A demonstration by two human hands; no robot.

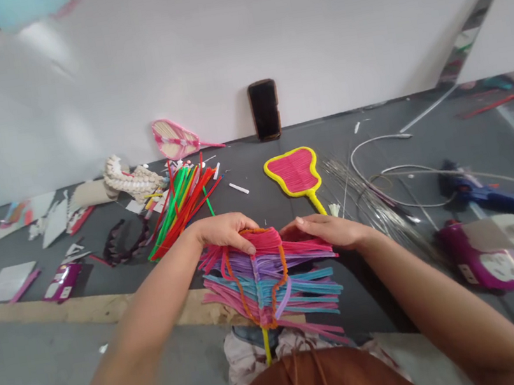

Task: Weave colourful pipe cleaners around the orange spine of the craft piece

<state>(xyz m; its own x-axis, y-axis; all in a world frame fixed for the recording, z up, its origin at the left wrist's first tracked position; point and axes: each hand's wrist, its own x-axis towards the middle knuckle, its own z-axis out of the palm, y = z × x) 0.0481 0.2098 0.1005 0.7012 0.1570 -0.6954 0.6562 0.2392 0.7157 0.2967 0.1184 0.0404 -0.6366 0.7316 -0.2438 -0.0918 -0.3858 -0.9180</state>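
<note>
In the head view a half-made fan of pipe cleaners (264,288) is above my lap at the table's front edge. Pink, purple and blue strips cross its centre stem, and their loose ends stick out on both sides. An orange fuzzy outline (283,266) curves over the strips, with a yellow handle (267,345) below. My left hand (229,232) is closed on the fan's top, its thumb pressing the pink strips. Beside the upper right strips, my right hand (325,230) has its fingers stretched out against the pink ends; some fingertips are hidden.
Behind lies a pink fan with yellow edging (293,173); a phone (265,109) leans on the white wall. Red and green pipe cleaners (186,206) lie left. Wires (374,201), a blue glue gun (493,192) and a purple box (489,257) are right.
</note>
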